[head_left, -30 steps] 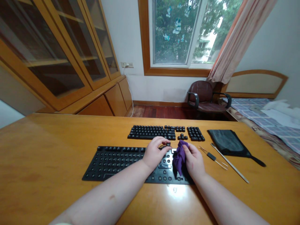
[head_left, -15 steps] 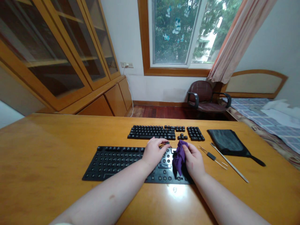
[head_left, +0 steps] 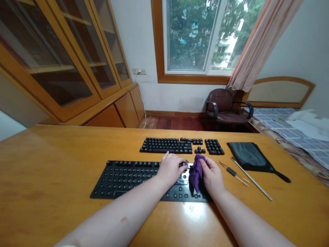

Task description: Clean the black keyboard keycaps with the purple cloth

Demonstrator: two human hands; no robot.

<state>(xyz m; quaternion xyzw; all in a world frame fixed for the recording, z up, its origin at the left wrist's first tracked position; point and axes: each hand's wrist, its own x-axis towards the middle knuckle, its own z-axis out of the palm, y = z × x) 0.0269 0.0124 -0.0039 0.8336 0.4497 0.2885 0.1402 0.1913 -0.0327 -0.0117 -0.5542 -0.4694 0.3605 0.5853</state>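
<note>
Loads of keycaps (head_left: 166,145) loose near the worktop (head_left: 64,151)'s far edge, keyboard (head_left: 128,176) mostly bare, so plenty's left imo; right hand (head_left: 214,174) pinching purple cloth (head_left: 196,174), left hand (head_left: 169,168) can't tell.

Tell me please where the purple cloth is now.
In the head view, the purple cloth is right of centre, held in the right hand over the right part of the keyboard body.
</note>
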